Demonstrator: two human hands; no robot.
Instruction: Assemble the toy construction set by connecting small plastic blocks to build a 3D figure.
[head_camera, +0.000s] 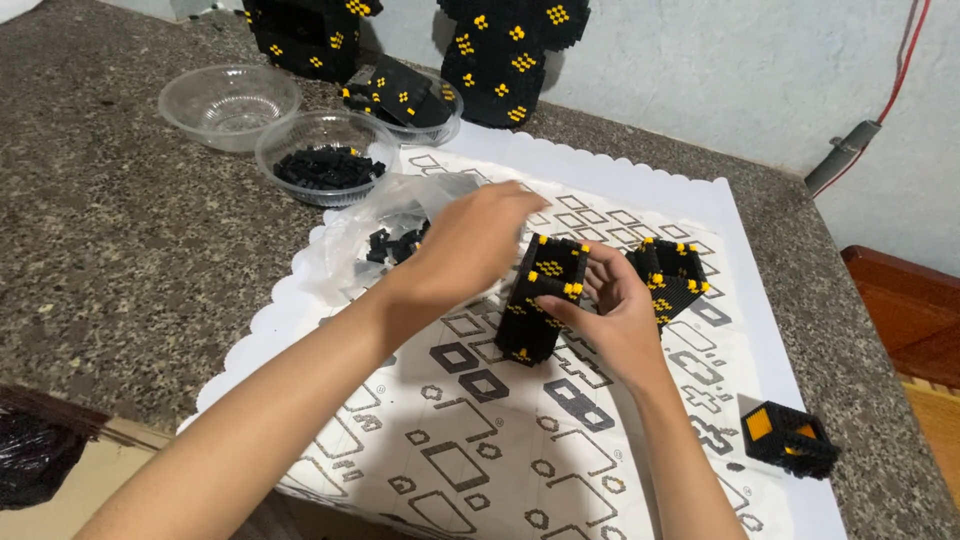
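Note:
A tall black block of small bricks with yellow studs (540, 298) stands on a white patterned mat (470, 440). My right hand (612, 318) grips its right side. My left hand (470, 240) hovers just left of the block's top, over a clear plastic bag with loose black bricks (385, 240); whether it holds a piece I cannot tell. A second hollow black and yellow brick piece (672, 276) sits right behind my right hand.
A clear bowl of black bricks (322, 160), an empty clear bowl (228, 103) and a bowl holding a brick piece (405, 98) stand at the back. Large black and yellow builds (510, 55) lean by the wall. A small black and orange cube (790, 438) lies at the mat's right edge.

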